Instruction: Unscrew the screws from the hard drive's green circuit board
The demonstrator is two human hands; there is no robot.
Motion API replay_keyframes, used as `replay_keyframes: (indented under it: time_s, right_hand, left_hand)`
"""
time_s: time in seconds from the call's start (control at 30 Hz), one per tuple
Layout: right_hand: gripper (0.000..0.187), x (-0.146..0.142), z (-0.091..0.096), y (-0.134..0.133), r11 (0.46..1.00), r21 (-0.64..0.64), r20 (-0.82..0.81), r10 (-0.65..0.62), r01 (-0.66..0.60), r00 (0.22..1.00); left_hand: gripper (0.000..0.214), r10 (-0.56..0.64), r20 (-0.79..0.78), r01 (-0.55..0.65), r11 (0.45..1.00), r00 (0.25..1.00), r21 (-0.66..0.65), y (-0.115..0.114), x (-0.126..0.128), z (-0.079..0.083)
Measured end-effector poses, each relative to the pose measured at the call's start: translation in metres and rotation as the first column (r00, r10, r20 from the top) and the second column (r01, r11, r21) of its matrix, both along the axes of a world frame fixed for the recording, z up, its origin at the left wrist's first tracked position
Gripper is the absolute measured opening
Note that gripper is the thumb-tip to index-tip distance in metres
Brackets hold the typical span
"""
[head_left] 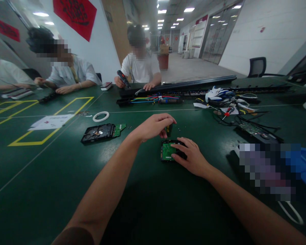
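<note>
A hard drive (166,151) lies on the table in front of me, its green circuit board facing up. My right hand (191,157) holds it from the right, fingers spread over the board and the far edge, hiding part of it. Above the drive's far edge, my left hand (156,127) is bent down and closed around a black-and-yellow screwdriver (169,130). Its tip cannot be made out. Several tiny screws (179,129) lie just beyond. To the left is a black drive tray (98,133) with a green board (119,129) at its right end.
A white tape roll (101,116) and paper sheet (51,121) lie left. Colored wires (148,98) and long black rails (201,81) stretch across the back. Gloves (218,94), a red screwdriver (228,112) and another drive (258,132) are right. A co-worker opposite holds a power screwdriver (123,78).
</note>
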State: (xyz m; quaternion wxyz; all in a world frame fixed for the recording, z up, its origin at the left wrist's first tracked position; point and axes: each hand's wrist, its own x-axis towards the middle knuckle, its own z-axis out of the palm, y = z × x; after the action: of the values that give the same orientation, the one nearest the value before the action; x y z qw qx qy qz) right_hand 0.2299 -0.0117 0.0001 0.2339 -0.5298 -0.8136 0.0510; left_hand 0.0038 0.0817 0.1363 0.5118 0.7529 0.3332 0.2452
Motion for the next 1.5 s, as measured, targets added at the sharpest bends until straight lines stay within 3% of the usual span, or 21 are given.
replay_keyframes:
  time_s: [0.37, 0.77, 1.5]
  right_hand:
    - [0.045, 0.0014, -0.0019, 0.0001, 1.0, -0.004, -0.001, 0.008, -0.008, 1.0]
    - [0.044, 0.0001, 0.001, -0.0001, 1.0, 0.0, 0.002, 0.008, -0.008, 1.0]
    - [0.045, 0.0008, 0.0006, -0.0003, 1.0, -0.01, 0.009, 0.01, -0.01, 1.0]
  left_hand:
    - [0.026, -0.073, 0.065, 0.069, 0.996, 0.995, 0.062, -0.0007, 0.0003, -0.0012]
    - [0.026, -0.036, 0.089, 0.026, 0.993, 0.995, 0.113, -0.0025, 0.0016, -0.0036]
    - [0.031, -0.123, 0.063, 0.122, 0.992, 0.99, 0.013, -0.0025, -0.0006, -0.001]
